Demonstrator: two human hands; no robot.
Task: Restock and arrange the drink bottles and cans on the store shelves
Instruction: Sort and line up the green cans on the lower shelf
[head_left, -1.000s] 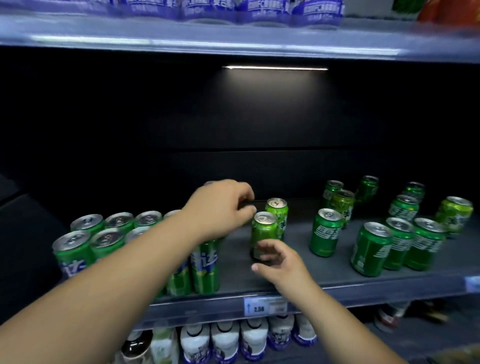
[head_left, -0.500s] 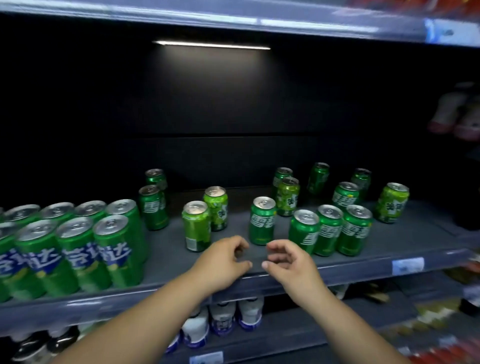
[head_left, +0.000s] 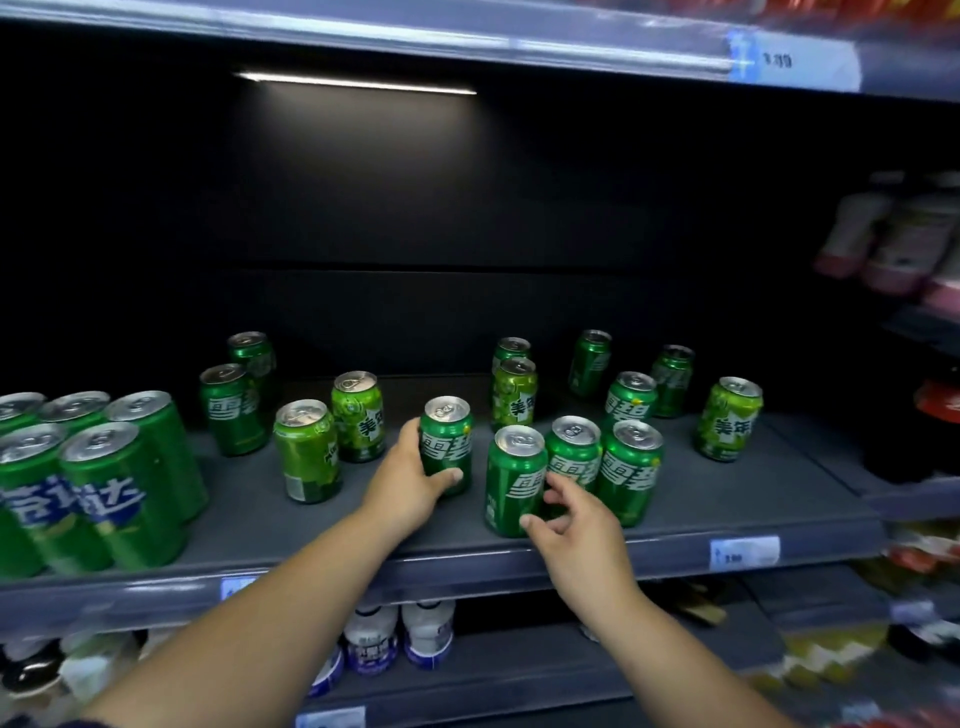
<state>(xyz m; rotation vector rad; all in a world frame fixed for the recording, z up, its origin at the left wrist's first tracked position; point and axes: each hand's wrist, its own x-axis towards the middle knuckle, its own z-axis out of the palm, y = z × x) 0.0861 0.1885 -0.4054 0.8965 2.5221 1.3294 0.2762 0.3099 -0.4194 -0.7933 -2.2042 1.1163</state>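
Price rail (head_left: 467, 566): it ran along the shelf's front edge, nearer the camera than the middle can.
Right grip (head_left: 576, 530): released, with fingers spread and half bent. The tips touched the front can (head_left: 511, 478), which stood just right of the middle can and a little nearer.
Left grip (head_left: 405, 493): grasping the middle can (head_left: 445, 444), thumb across the label and fingers round its left side.
Task's thing: the middle can stood upright on the shelf (head_left: 753, 499), apart from every other can.
Step in hand: probably drawing the middle can into line with the same-brand cans to its right.
Doing it well: slide the middle can along the shelf rather than lift it. Keep it upright, turn its label to the front and stop as it meets the front can. The right grip would do best to steady that can so the row is not knocked.
Matching pair (head_left: 602, 462): right of the middle can, packed against the front can.
Pale cans (head_left: 332, 436): left of the middle can and loosely set; these look like a separate brand to group.
Tall cans (head_left: 119, 488): well to the left of the middle can, packed in a block.
Back cans (head_left: 589, 364): scattered behind the middle can, with uneven gaps, likely needing to come forward.
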